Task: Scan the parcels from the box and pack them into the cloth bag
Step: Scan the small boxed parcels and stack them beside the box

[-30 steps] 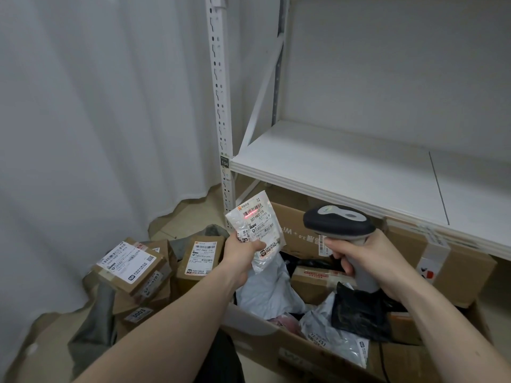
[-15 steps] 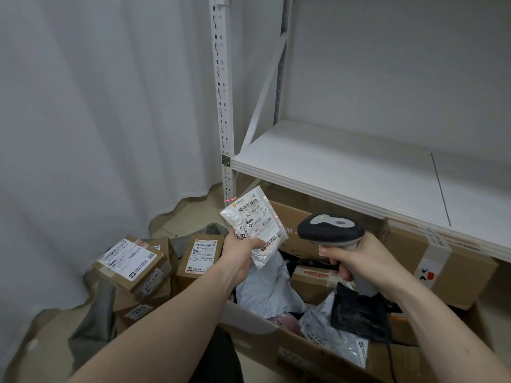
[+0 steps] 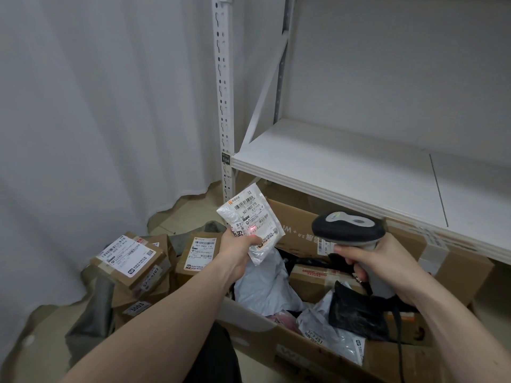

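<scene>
My left hand (image 3: pixel 240 246) grips a small white padded parcel (image 3: pixel 250 217) by its lower edge, label facing me, held above the open cardboard box (image 3: pixel 279 335). A red scanner spot sits on the label near my thumb. My right hand (image 3: pixel 370 262) holds a dark grey handheld scanner (image 3: pixel 348 229) by its handle, its head pointing left at the parcel. The box holds white and black poly bags and a small brown carton (image 3: pixel 318 275). The grey-green cloth bag (image 3: pixel 91 310) lies at the left with several labelled brown cartons (image 3: pixel 130 258) in it.
A white metal shelf (image 3: pixel 359 167) juts out above the box, with an upright post (image 3: pixel 225 106) at its left corner. A white curtain (image 3: pixel 96 106) hangs at the left. A large brown carton (image 3: pixel 453 261) stands under the shelf behind the box.
The red scanner spot has moved from the parcel's top barcode down to the label's lower part. The scanner has dipped slightly and the parcel has tilted a little.
</scene>
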